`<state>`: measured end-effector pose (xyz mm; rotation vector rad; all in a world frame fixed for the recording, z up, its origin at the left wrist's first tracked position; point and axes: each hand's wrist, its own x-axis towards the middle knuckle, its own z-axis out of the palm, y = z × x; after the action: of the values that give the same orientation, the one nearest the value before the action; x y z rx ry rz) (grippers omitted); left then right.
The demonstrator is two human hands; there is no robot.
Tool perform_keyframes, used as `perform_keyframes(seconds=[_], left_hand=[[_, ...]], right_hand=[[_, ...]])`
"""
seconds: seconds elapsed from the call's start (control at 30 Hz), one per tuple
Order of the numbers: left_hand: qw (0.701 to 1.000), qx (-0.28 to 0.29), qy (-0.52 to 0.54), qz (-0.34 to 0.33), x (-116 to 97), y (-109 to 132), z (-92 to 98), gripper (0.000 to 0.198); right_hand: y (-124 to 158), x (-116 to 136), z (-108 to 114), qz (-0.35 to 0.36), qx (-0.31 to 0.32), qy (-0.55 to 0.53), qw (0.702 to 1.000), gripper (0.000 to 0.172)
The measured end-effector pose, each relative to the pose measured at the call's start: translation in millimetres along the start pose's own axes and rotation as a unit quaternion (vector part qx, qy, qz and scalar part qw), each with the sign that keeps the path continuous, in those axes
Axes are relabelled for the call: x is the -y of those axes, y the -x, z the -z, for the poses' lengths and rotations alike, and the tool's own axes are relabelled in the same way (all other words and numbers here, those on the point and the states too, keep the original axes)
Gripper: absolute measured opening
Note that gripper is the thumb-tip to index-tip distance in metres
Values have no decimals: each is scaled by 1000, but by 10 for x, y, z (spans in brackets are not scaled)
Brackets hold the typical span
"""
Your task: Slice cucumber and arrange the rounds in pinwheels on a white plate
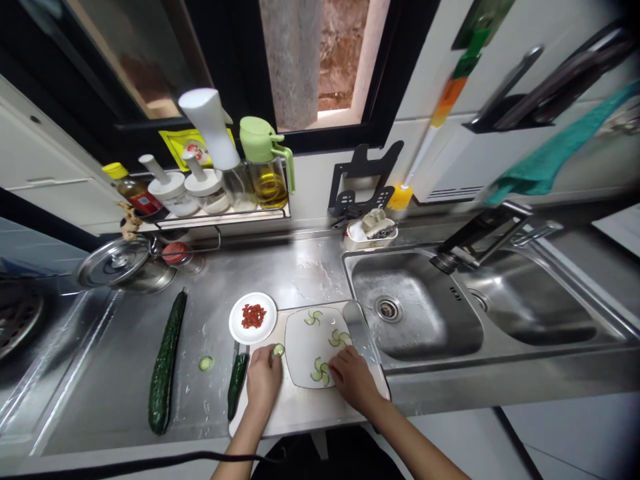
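My left hand [264, 375] pinches a few cucumber slices [279, 350] just left of a white square plate [300, 333]. Over the plate's right edge is my right hand [353, 375], fingers bent together; what they hold, if anything, is hidden. Thin cucumber pieces lie on the plate in pinwheel shapes: one at the top [313, 318], one at the right [340, 338] and one at the bottom [321, 371], close to my right fingertips. The plate rests on a pale cutting board [300, 415]. A cut cucumber piece [237, 387] lies at the board's left edge.
A small white plate [233, 325] holds chopped red bits [253, 316]. A whole cucumber [167, 363] and a cucumber end [205, 363] lie on the steel counter. To the right is a double sink [420, 313]; a lidded pot [125, 267] and a seasoning shelf [225, 219] stand behind.
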<state>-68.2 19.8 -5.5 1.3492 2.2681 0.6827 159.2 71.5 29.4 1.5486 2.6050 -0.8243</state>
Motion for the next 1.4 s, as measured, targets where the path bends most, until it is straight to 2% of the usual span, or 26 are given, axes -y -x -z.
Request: perform_keyframes(seconds=[0.33, 0.57, 0.77, 0.87, 1.0, 1.23, 1.3, 1.4], left_hand=[[999, -7, 25, 18, -24, -46, 43, 19], [994, 33, 94, 54, -38, -51, 158, 18], [965, 108, 234, 57, -246, -43, 212, 25], [938, 153, 303, 72, -363, -50, 178, 29], [888, 202, 397, 118, -436, -59, 115, 35], [759, 290, 477, 333, -457, -35, 76, 51], [720, 317, 499, 363, -455, -37, 75, 47], [669, 332, 556, 365, -454, -61, 72, 36]], right_hand=[[-25, 33, -7, 9, -7, -11, 1000, 15], [-136, 104, -21, 35, -20, -54, 998, 16], [-296, 266, -22, 60, -60, -182, 980, 18], [-375, 358, 7, 34, -73, -237, 968, 20], [-433, 413, 93, 7, -61, -265, 962, 10], [-411, 417, 209, 33, -49, -262, 963, 10], [-397, 424, 227, 46, -48, -266, 962, 12], [-389, 417, 241, 56, -52, -282, 956, 12]])
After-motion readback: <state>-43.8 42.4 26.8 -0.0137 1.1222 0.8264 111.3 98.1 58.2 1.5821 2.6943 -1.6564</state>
